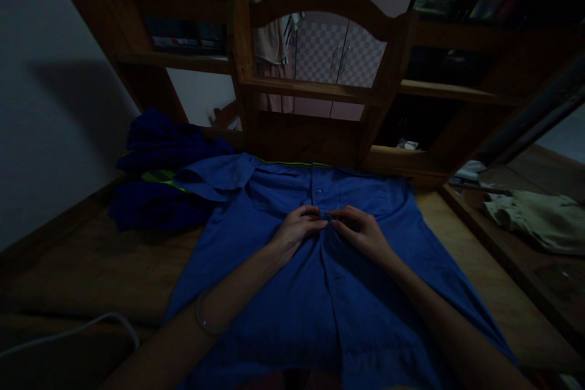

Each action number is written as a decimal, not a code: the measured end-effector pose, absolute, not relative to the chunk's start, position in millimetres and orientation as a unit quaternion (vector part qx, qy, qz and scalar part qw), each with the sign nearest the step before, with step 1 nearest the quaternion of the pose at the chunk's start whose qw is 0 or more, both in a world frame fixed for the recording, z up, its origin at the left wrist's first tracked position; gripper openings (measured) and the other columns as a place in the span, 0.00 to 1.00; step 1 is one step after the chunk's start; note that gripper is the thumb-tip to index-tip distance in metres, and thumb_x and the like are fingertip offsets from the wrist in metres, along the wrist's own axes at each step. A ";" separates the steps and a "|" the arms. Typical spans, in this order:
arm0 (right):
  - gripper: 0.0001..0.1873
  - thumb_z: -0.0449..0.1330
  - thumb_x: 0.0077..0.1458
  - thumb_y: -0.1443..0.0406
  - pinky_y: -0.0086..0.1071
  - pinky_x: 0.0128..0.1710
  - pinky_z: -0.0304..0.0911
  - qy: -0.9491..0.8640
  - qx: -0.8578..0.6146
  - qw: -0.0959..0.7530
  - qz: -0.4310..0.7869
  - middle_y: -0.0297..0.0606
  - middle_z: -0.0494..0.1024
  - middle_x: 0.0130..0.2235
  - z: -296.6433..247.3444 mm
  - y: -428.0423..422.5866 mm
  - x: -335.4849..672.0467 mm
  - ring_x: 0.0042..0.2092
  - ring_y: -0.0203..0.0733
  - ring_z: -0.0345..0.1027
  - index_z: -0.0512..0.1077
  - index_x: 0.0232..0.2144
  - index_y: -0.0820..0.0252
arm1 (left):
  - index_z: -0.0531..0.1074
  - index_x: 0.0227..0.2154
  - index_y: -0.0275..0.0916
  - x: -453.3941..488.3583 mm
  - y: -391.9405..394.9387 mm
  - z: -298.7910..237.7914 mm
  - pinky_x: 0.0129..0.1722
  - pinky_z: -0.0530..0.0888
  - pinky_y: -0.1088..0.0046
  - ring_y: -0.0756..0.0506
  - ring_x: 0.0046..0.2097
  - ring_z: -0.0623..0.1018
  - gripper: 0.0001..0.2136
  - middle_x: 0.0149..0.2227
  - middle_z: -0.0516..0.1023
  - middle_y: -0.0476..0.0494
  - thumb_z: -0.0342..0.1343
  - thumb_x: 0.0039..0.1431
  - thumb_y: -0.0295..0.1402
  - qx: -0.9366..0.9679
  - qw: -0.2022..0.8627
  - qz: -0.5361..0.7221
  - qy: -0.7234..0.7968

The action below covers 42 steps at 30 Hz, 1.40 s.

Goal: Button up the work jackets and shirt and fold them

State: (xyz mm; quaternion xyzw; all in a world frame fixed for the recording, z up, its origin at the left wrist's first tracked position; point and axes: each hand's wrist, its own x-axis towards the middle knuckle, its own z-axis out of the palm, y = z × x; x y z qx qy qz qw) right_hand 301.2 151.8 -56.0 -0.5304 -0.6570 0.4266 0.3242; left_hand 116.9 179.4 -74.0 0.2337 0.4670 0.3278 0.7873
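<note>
A blue short-sleeved shirt (283,292) lies spread front up on the wooden surface, its collar end away from me. At the middle of its front placket my left hand (296,228) pinches the cloth edge between thumb and fingers. From the other side my right hand (361,231) also pinches the placket, fingertips almost meeting those of the left. A button (319,192) shows on the placket just above my fingers. Whatever small part lies between the fingertips is mostly hidden. Below the hands the two front edges hang slightly apart.
Folded dark blue clothes (159,201) with a yellow-green strip lie at the left. A wooden headboard (311,97) with openings stands behind the shirt. Pale folded cloth (534,219) rests at the right. A white cable (105,318) runs along the lower left. The room is dim.
</note>
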 end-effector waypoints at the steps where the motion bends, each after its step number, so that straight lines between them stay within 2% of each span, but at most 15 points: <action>1: 0.15 0.57 0.59 0.59 0.28 0.30 0.59 -0.658 -0.529 0.325 0.425 0.35 0.71 0.33 -56.0 151.6 301.1 0.31 0.35 0.66 0.75 0.46 0.55 | 0.69 0.38 0.34 116.9 179.6 -74.2 0.34 0.74 0.76 0.50 0.32 0.79 0.20 0.33 0.79 0.43 0.68 0.40 0.21 0.234 0.788 0.326 0.466; 9: 0.14 0.55 0.60 0.58 0.28 0.30 0.61 -0.676 -0.528 0.324 0.400 0.36 0.72 0.33 -56.8 151.3 299.6 0.31 0.35 0.67 0.75 0.44 0.55 | 0.69 0.37 0.35 117.6 179.4 -70.5 0.32 0.72 0.77 0.51 0.30 0.78 0.18 0.30 0.79 0.45 0.65 0.41 0.20 0.253 0.776 0.318 0.483; 15: 0.11 0.56 0.60 0.62 0.29 0.33 0.63 -0.711 -0.510 0.347 0.337 0.39 0.72 0.36 -59.8 148.0 293.9 0.34 0.36 0.67 0.75 0.43 0.56 | 0.70 0.34 0.36 118.3 177.8 -65.9 0.30 0.69 0.78 0.52 0.27 0.76 0.18 0.27 0.77 0.50 0.61 0.37 0.16 0.318 0.724 0.318 0.523; 19: 0.10 0.57 0.59 0.65 0.30 0.38 0.64 -0.722 -0.512 0.355 0.299 0.39 0.72 0.38 -62.7 146.7 290.9 0.37 0.38 0.68 0.75 0.43 0.55 | 0.70 0.34 0.35 118.6 177.6 -62.5 0.32 0.70 0.77 0.51 0.30 0.77 0.17 0.28 0.78 0.48 0.61 0.38 0.17 0.323 0.724 0.323 0.517; 24: 0.10 0.57 0.59 0.66 0.30 0.37 0.65 -0.718 -0.527 0.349 0.291 0.37 0.73 0.36 -64.3 147.3 291.6 0.35 0.37 0.68 0.75 0.43 0.54 | 0.70 0.35 0.35 119.2 178.6 -61.3 0.32 0.70 0.77 0.50 0.30 0.77 0.16 0.29 0.78 0.46 0.63 0.40 0.20 0.328 0.720 0.310 0.527; 31: 0.09 0.57 0.59 0.67 0.30 0.35 0.64 -0.715 -0.527 0.343 0.306 0.36 0.73 0.36 -62.1 146.3 292.9 0.34 0.36 0.68 0.76 0.40 0.54 | 0.69 0.34 0.35 117.4 179.0 -63.0 0.29 0.68 0.77 0.51 0.26 0.75 0.15 0.26 0.78 0.47 0.65 0.40 0.25 0.354 0.725 0.288 0.516; 36: 0.07 0.57 0.58 0.65 0.29 0.34 0.65 -0.691 -0.536 0.360 0.327 0.38 0.73 0.36 -56.6 146.3 291.4 0.35 0.37 0.68 0.76 0.35 0.57 | 0.70 0.33 0.35 119.2 178.7 -63.4 0.27 0.66 0.78 0.52 0.24 0.73 0.16 0.25 0.77 0.49 0.66 0.38 0.25 0.358 0.713 0.275 0.537; 42: 0.11 0.60 0.54 0.58 0.30 0.32 0.65 -0.606 -0.567 0.338 0.445 0.38 0.76 0.32 -65.0 153.9 296.5 0.33 0.39 0.70 0.76 0.32 0.60 | 0.72 0.31 0.36 121.6 180.4 -63.6 0.27 0.67 0.77 0.51 0.26 0.74 0.15 0.26 0.77 0.48 0.66 0.37 0.24 0.360 0.699 0.285 0.548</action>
